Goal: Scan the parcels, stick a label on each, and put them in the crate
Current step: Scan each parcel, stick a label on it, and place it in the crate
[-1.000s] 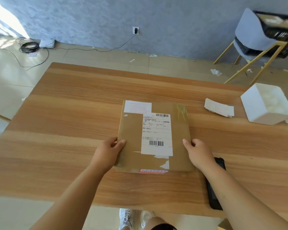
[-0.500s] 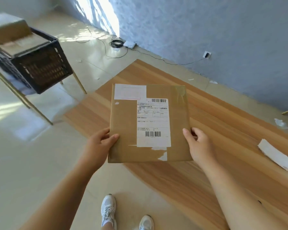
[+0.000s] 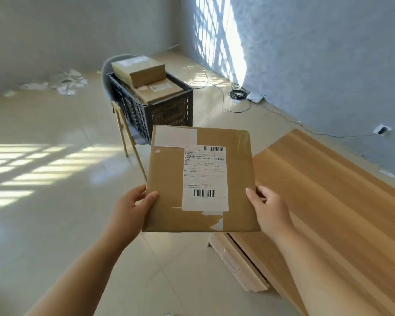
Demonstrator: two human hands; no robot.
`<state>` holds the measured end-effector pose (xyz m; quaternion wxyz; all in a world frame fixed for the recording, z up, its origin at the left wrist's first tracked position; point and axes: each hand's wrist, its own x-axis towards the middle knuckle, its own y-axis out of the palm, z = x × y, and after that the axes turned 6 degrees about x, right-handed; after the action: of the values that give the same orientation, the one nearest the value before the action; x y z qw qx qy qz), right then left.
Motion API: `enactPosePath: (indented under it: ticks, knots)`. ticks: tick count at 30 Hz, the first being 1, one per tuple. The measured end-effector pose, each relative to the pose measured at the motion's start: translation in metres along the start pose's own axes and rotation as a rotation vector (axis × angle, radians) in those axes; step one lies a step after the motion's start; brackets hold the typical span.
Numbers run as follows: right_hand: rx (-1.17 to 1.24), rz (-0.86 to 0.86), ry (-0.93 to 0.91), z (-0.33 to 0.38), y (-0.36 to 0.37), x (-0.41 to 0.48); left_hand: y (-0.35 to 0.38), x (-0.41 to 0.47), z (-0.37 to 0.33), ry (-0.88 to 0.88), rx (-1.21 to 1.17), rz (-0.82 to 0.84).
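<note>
A flat brown cardboard parcel (image 3: 167, 195) is held in the air, face up, over the pale tiled floor (image 3: 43, 224), just off the corner of the light wooden bench (image 3: 328, 201). The person's left grip (image 3: 132, 210) pinches the parcel's left edge low down, with the thumb on the top face and the fingers curled underneath. The right grip (image 3: 271, 210) clasps the right edge at about the same height, thumb on top and fingers wrapped round the side.

A white printed shipping label (image 3: 204, 179) with two barcodes sits on the parcel's face. A blank white sticker (image 3: 176, 137) lies at the far-left corner and meets the label's top-left corner.

Beyond the parcel and well apart from it, a black lattice plastic crate (image 3: 169, 110) stands on a pale chair with yellow legs (image 3: 122, 135). Brown cardboard boxes (image 3: 144, 71) are stacked in the crate, and the top one rises above its rim. A coiled dark cable (image 3: 238, 93) lies on the floor by the blue-grey wall (image 3: 328, 65). White paper scraps (image 3: 64, 85) are scattered at the far left.
</note>
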<state>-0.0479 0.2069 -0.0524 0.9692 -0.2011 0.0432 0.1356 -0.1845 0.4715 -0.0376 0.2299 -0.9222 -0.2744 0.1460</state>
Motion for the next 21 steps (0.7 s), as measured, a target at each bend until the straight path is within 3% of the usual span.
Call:
enactPosePath:
  ticks: [13, 21]
  knots:
    - [-0.002, 0.147, 0.028, 0.072, 0.142, 0.148, -0.099, 0.179, 0.026, -0.067, -0.059, -0.046]
    - [0.045, 0.135, 0.09, 0.114, 0.206, 0.309, -0.123, 0.353, 0.002, -0.089, 0.043, -0.059]
